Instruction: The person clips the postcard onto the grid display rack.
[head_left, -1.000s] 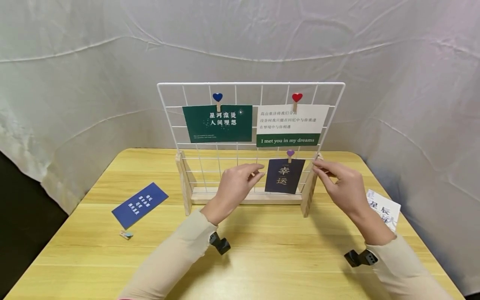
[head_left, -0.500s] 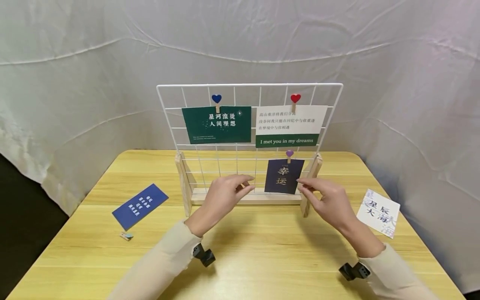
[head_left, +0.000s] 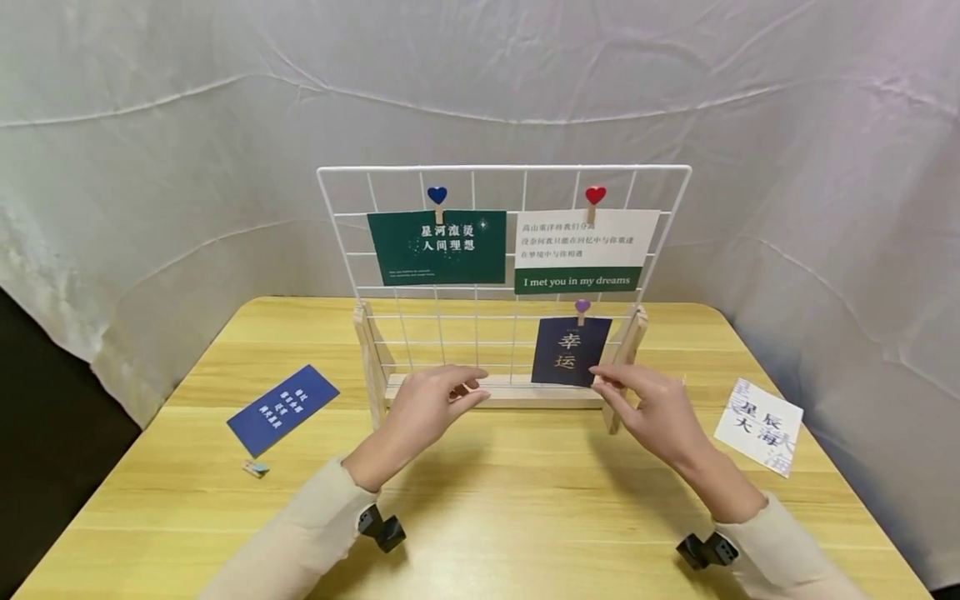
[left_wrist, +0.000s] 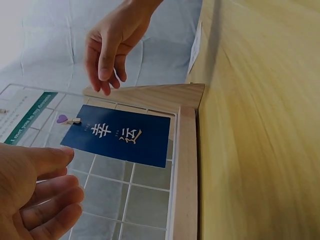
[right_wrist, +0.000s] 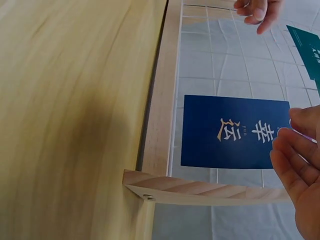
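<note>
A dark blue card (head_left: 570, 354) with gold characters hangs low on the right of a white wire grid (head_left: 473, 329), under a clip with a purple heart (head_left: 582, 307). My right hand (head_left: 652, 408) is beside this card, fingertips overlapping its lower right edge in the head view. In the left wrist view a gap shows between that hand and the card. My left hand (head_left: 423, 417) hovers in front of the grid's lower middle, fingers loosely bent around nothing. Above hang a green card (head_left: 442, 262) under a blue heart clip (head_left: 437, 197) and a white-and-green card (head_left: 581, 246) under a red heart clip (head_left: 595, 197).
Wooden feet and a crossbar (head_left: 517, 397) support the grid on the table (head_left: 517, 517). A blue card (head_left: 283, 410) lies on the left with a small clip (head_left: 255, 468) near it. On the right lies a white card (head_left: 761, 427) with dark characters. Pale cloth (head_left: 187, 208) hangs behind.
Both hands have come down from beside the dark blue card's upper part. The left moved away to the left; the right shifted left, uncovering the white card. The hung cards stay in place.
</note>
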